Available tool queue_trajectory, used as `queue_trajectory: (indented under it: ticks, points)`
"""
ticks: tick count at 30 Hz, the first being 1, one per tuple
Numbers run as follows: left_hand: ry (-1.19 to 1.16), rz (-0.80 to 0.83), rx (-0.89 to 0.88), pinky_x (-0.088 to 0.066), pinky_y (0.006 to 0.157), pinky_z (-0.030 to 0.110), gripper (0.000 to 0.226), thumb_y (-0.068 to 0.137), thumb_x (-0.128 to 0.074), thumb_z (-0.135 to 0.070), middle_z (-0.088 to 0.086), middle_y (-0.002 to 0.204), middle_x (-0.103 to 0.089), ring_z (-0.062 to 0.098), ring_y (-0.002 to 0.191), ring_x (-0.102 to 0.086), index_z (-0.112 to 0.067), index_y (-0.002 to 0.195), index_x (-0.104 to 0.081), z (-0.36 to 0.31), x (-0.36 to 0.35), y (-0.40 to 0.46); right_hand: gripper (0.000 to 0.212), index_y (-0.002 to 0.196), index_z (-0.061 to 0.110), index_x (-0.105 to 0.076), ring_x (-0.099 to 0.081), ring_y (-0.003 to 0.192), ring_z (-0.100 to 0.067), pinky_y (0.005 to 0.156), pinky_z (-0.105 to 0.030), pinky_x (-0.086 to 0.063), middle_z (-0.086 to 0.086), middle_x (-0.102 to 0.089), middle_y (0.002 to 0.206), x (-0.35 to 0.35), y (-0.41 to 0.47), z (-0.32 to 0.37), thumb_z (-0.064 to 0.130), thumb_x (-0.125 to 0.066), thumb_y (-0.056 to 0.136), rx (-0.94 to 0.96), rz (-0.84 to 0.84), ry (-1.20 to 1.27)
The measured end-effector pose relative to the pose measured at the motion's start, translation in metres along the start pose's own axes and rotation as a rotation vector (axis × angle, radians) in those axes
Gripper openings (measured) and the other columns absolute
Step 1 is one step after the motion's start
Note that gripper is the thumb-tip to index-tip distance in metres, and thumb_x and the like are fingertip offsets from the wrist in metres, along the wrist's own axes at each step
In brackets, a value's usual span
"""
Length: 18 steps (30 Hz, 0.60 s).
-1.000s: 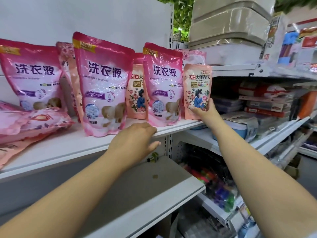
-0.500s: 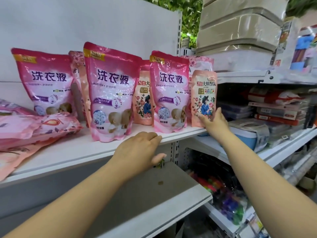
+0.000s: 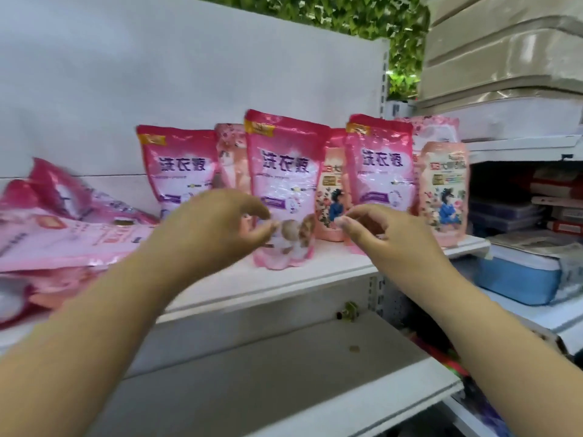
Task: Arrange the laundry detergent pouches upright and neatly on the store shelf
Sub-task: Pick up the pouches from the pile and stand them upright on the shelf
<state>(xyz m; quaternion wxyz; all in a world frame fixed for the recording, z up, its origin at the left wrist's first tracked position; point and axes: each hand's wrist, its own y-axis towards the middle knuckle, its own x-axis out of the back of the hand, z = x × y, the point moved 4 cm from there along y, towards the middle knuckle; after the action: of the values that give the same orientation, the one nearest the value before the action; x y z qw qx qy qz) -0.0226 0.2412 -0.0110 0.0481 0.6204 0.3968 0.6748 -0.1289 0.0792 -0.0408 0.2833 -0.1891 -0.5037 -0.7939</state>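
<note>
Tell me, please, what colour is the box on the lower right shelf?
The box is blue with a pale lid; the head view shows it.

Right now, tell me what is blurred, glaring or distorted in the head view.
Head view: motion blur smears both the left hand and the right hand, and the lying pouches at left most of all; print on the standing pink pouches is soft but legible in outline; soft glare sits on their foil; wide-angle bending curves the shelf edge; lighting is even, shadows faint.
</note>
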Motion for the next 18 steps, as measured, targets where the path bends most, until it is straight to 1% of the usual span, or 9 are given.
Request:
queue_trajectory:
  ticks: [2, 4, 6, 8, 9, 10, 12, 15, 18]
  points:
    - [0.046, -0.030, 0.129, -0.033, 0.068, 0.023, 0.027, 0.087, -0.054, -0.043, -0.004, 0.109, -0.066, 0.008, 0.081, -0.049, -0.025, 0.102, -0.068, 0.039, 0.024, -0.002, 0.035, 0.095, 0.018, -0.067, -0.056, 0.077, -0.011, 0.069, -0.025, -0.042, 0.004, -0.065, 0.084, -0.018, 0.004, 0.029, 0.046, -0.048, 0.088, 0.049, 0.123, -0.012]
    - [0.071, -0.031, 0.291, -0.034, 0.076, 0.025, 0.032, 0.088, -0.053, -0.045, 0.001, 0.121, -0.062, 0.019, 0.096, -0.054, -0.024, 0.108, -0.065, 0.082, 0.039, -0.009, 0.037, 0.092, 0.018, -0.064, -0.052, 0.073, -0.009, 0.065, -0.026, -0.040, 0.008, -0.060, 0.080, -0.046, 0.011, 0.056, 0.049, -0.044, 0.089, 0.102, 0.235, -0.042]
    - [0.135, 0.147, 0.408, -0.036, 0.090, 0.028, 0.049, 0.087, -0.049, -0.051, 0.006, 0.136, -0.051, 0.024, 0.118, -0.050, -0.023, 0.126, -0.054, 0.117, 0.033, -0.021, 0.039, 0.081, 0.018, -0.056, -0.045, 0.065, -0.008, 0.058, -0.025, -0.033, 0.009, -0.051, 0.070, -0.078, 0.020, 0.077, 0.053, -0.042, 0.089, 0.120, 0.324, -0.049]
    - [0.162, 0.363, 0.441, -0.029, 0.102, 0.027, 0.062, 0.087, -0.042, -0.057, 0.004, 0.148, -0.036, 0.022, 0.132, -0.039, -0.025, 0.139, -0.038, 0.136, 0.019, -0.038, 0.044, 0.075, 0.017, -0.052, -0.047, 0.067, -0.015, 0.059, -0.030, -0.031, 0.001, -0.051, 0.070, -0.109, 0.030, 0.090, 0.056, -0.040, 0.089, 0.033, 0.431, 0.037]
    - [0.145, 0.407, 0.441, -0.026, 0.105, 0.026, 0.065, 0.086, -0.041, -0.059, 0.001, 0.151, -0.032, 0.020, 0.134, -0.036, -0.027, 0.142, -0.033, 0.142, 0.015, -0.045, 0.045, 0.082, 0.018, -0.057, -0.052, 0.078, -0.020, 0.065, -0.030, -0.035, -0.005, -0.058, 0.082, -0.122, 0.034, 0.096, 0.057, -0.038, 0.090, -0.028, 0.489, 0.093]
    - [0.133, 0.410, 0.433, -0.025, 0.106, 0.026, 0.066, 0.085, -0.040, -0.062, -0.001, 0.151, -0.031, 0.019, 0.135, -0.035, -0.029, 0.142, -0.032, 0.148, 0.015, -0.050, 0.050, 0.100, 0.017, -0.062, -0.055, 0.096, -0.023, 0.076, -0.030, -0.038, -0.011, -0.061, 0.104, -0.135, 0.038, 0.100, 0.058, -0.035, 0.091, -0.074, 0.546, 0.117]
    - [0.149, 0.410, 0.457, -0.025, 0.107, 0.029, 0.070, 0.082, -0.039, -0.066, -0.001, 0.151, -0.031, 0.020, 0.135, -0.035, -0.032, 0.142, -0.030, 0.156, 0.020, -0.056, 0.062, 0.132, 0.013, -0.048, -0.044, 0.125, -0.028, 0.097, -0.031, -0.034, -0.015, -0.045, 0.140, -0.153, 0.044, 0.103, 0.057, -0.030, 0.093, -0.126, 0.639, 0.059]
    - [0.222, 0.510, 0.597, -0.019, 0.112, 0.034, 0.078, 0.080, -0.034, -0.071, 0.002, 0.155, -0.022, 0.023, 0.140, -0.026, -0.029, 0.146, -0.025, 0.175, 0.029, -0.058, 0.061, 0.142, 0.016, -0.031, -0.037, 0.132, -0.028, 0.100, -0.030, -0.031, -0.009, -0.035, 0.148, -0.170, 0.054, 0.106, 0.055, -0.030, 0.095, -0.128, 0.630, 0.004]
    - [0.284, 0.572, 0.653, -0.014, 0.116, 0.036, 0.085, 0.079, -0.027, -0.073, 0.002, 0.156, -0.019, 0.022, 0.142, -0.021, -0.023, 0.147, -0.023, 0.194, 0.035, -0.058, 0.075, 0.148, 0.022, -0.016, -0.022, 0.139, -0.032, 0.111, -0.043, -0.022, -0.009, -0.017, 0.155, -0.185, 0.062, 0.099, 0.068, -0.022, 0.088, -0.159, 0.635, -0.193]
